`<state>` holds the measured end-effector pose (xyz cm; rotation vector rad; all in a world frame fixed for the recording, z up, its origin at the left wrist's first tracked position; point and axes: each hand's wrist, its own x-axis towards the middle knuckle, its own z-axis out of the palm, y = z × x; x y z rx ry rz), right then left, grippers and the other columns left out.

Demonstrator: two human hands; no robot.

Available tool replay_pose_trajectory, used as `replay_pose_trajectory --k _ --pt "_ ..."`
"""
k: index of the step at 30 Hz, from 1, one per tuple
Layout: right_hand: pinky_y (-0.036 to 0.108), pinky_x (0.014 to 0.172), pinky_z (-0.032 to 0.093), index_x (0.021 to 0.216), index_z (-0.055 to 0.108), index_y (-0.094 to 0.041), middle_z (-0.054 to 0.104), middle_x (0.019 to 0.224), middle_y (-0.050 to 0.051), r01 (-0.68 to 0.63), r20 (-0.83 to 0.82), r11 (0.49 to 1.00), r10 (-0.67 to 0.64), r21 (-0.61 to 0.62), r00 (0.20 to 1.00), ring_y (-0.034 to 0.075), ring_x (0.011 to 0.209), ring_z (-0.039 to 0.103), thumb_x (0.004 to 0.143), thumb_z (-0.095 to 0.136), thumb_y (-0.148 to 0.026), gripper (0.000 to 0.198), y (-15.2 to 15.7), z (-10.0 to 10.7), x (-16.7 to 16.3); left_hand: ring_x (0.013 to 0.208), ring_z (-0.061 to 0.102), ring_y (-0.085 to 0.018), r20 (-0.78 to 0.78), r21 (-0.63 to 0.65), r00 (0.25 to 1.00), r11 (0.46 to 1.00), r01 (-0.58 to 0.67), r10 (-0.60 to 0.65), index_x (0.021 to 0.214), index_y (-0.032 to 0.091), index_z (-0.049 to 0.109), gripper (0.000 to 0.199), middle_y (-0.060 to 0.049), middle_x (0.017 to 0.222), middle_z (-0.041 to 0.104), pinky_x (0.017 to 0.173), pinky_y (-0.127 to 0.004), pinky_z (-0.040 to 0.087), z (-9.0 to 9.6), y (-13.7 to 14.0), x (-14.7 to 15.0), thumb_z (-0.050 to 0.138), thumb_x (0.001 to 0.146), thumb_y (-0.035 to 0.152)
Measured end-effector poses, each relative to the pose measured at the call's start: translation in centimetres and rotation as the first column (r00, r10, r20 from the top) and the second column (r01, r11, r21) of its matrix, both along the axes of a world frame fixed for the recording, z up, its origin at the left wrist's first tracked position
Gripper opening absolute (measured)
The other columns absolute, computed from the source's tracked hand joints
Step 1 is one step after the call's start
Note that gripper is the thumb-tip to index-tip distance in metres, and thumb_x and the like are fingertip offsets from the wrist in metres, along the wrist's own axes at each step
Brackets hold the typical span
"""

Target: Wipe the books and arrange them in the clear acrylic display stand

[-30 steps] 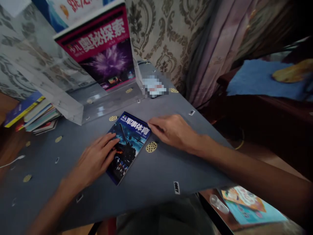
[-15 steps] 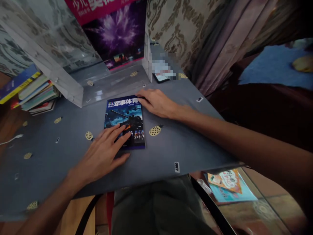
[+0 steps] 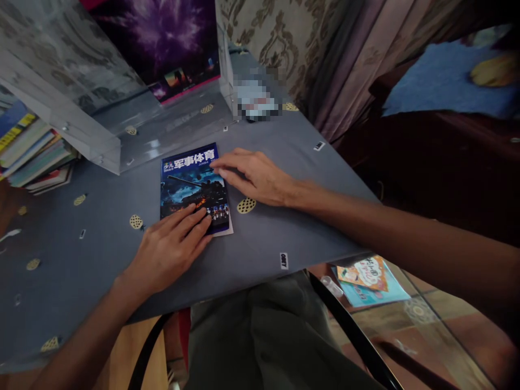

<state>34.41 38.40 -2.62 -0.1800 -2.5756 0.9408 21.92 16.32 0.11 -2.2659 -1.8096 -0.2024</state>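
Observation:
A small book (image 3: 193,181) with a dark blue cover, a tank picture and white Chinese lettering lies closed on the grey cloth. My left hand (image 3: 173,244) rests flat over its lower left part, fingers stretched out across the cover. At the upper right edge is my right hand (image 3: 258,176), its fingertips touching the cover near the title. Its fingers are extended, with the thumb below the index finger. A strip of white pages shows along the book's lower right edge.
Behind the book stands a clear acrylic stand (image 3: 97,146) with a purple book (image 3: 162,38) in it. Stacked books (image 3: 38,157) are at the left, a blurred-out item (image 3: 258,100) at the back right. More books (image 3: 365,287) lie below the table's front edge.
My right fingers have moved further onto the cover, and white page edges now show at the book's lower right. My left hand stays on the book. The view has shifted slightly.

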Motion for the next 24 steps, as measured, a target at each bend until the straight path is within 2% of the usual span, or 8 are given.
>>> replay_pose_trajectory --k 6,11,13,18,21,24 --pt "0.032 0.087 0.049 0.119 0.066 -0.021 0.074 0.101 0.006 -0.102 -0.121 0.987 0.087 -0.124 0.989 0.019 0.094 0.066 0.102 0.045 -0.024 0.028 -1.4 0.6 1.7 0.117 0.069 -0.029 -0.005 -0.024 1.0 1.0 0.002 -0.002 0.117 0.017 0.071 0.026 -0.01 0.12 0.074 0.095 -0.045 0.062 0.6 0.1 0.1 0.052 0.101 0.022" --pt "0.03 0.083 0.049 0.116 0.067 -0.02 0.074 0.094 0.004 -0.179 -0.197 0.969 0.144 -0.172 0.97 0.017 0.089 0.067 0.103 0.043 -0.025 0.028 -2.8 0.5 3.6 0.114 0.07 -0.03 -0.053 0.016 0.999 1.0 0.006 -0.005 0.114 0.014 0.072 0.026 -0.012 0.119 0.074 0.092 -0.045 0.063 0.2 0.1 0.2 0.052 0.101 0.026" --pt "0.031 0.083 0.05 0.114 0.068 -0.021 0.073 0.096 0.005 -0.214 -0.181 0.967 0.188 -0.137 0.965 0.018 0.092 0.066 0.103 0.043 -0.026 0.028 -3.5 0.4 4.4 0.116 0.069 -0.029 -0.04 0.012 0.999 1.0 -0.016 0.017 0.115 0.017 0.072 0.026 -0.01 0.12 0.074 0.094 -0.043 0.062 -0.1 0.0 0.3 0.054 0.101 0.029" --pt "0.039 0.087 0.052 0.103 0.071 -0.02 0.073 0.092 0.009 -0.3 -0.136 0.948 0.313 0.109 0.94 0.022 0.094 0.064 0.102 0.045 -0.024 0.027 -4.7 -0.2 6.0 0.116 0.069 -0.029 -0.013 0.036 0.999 0.999 -0.032 0.033 0.115 0.017 0.071 0.027 -0.01 0.122 0.074 0.093 -0.043 0.062 -0.3 -0.2 0.5 0.055 0.101 0.033" --pt "0.039 0.088 0.053 0.104 0.071 -0.019 0.074 0.09 0.008 -0.301 -0.126 0.948 0.312 0.105 0.942 0.022 0.092 0.065 0.102 0.047 -0.023 0.024 -4.8 -0.3 6.3 0.115 0.069 -0.028 0.051 0.046 0.998 0.998 -0.04 0.037 0.114 0.014 0.07 0.029 -0.01 0.118 0.074 0.093 -0.044 0.062 0.0 -0.2 0.3 0.051 0.102 0.033" --pt "0.039 0.09 0.054 0.109 0.07 -0.018 0.075 0.098 0.009 -0.257 -0.12 0.964 0.263 0.065 0.957 0.021 0.097 0.066 0.101 0.048 -0.021 0.023 -4.7 -0.2 5.6 0.109 0.07 -0.024 0.174 0.018 0.979 0.993 -0.113 0.109 0.113 0.016 0.07 0.028 -0.01 0.116 0.074 0.091 -0.041 0.061 -0.1 0.2 -0.8 0.049 0.103 0.031"
